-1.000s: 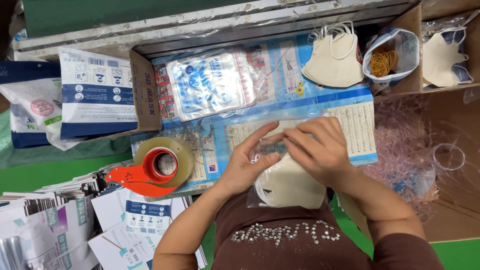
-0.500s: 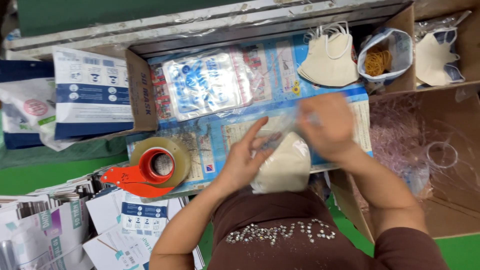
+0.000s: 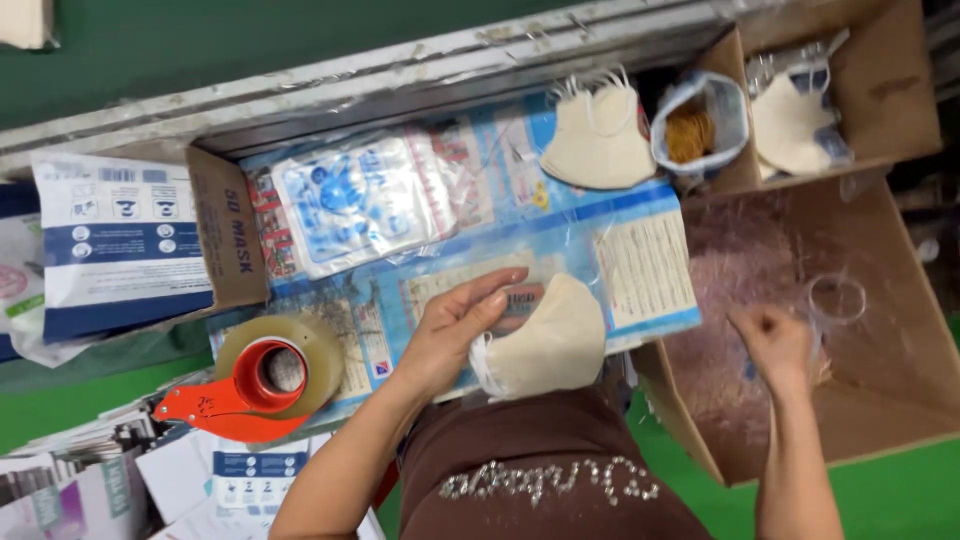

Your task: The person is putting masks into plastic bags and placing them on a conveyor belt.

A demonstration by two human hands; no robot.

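Note:
My left hand [image 3: 450,335] holds a cream folded face mask [image 3: 555,340] down against a blue printed sheet [image 3: 645,275], just in front of my body. The mask's ear loops bunch at its left end, by my palm. My right hand [image 3: 772,340] is off to the right, over an open cardboard box [image 3: 900,400] filled with crumpled clear film. Its fingers are curled, and a thin piece of clear plastic [image 3: 822,335] seems to hang from them.
A roll of tape in a red dispenser [image 3: 255,385] lies at the left. Printed clear bags [image 3: 350,200] lie at the back. A stack of cream masks [image 3: 597,135], a bag of rubber bands [image 3: 692,128] and more masks [image 3: 790,125] sit at the back right.
My right hand left the mask and swung right to the box of clear film. My left hand stayed on the mask.

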